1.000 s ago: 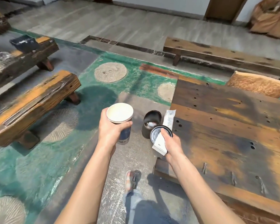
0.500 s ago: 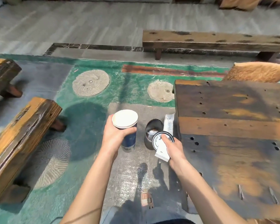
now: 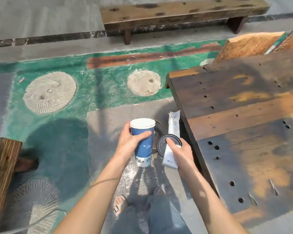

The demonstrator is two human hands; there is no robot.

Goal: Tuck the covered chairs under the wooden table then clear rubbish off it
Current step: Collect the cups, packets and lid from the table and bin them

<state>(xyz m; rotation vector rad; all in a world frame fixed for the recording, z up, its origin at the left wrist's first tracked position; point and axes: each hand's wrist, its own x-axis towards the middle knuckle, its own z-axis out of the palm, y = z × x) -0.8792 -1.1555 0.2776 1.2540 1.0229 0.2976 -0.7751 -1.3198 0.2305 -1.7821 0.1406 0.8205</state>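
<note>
My left hand [image 3: 128, 146] has its fingers [image 3: 142, 134] wrapped round a white-topped blue paper cup [image 3: 143, 142]. My right hand [image 3: 182, 153] pinches a black lid [image 3: 161, 146] together with a long white packet [image 3: 173, 125]; its lower end reads something like "8A", the rest too small to read. The bench [image 3: 243, 115] edge runs just right of my right fingers, open floor [image 3: 107, 125] lies left of the cup, and a covered chair [image 3: 247, 44] stands beyond at the bench's far edge.

I see a grey floor [image 3: 41, 17] with a green painted band [image 3: 98, 92], and round grooved stones [image 3: 49, 92] are set into it. A long wooden bench [image 3: 176, 12] stands at the far side, and sunlight throws hard shadows.
</note>
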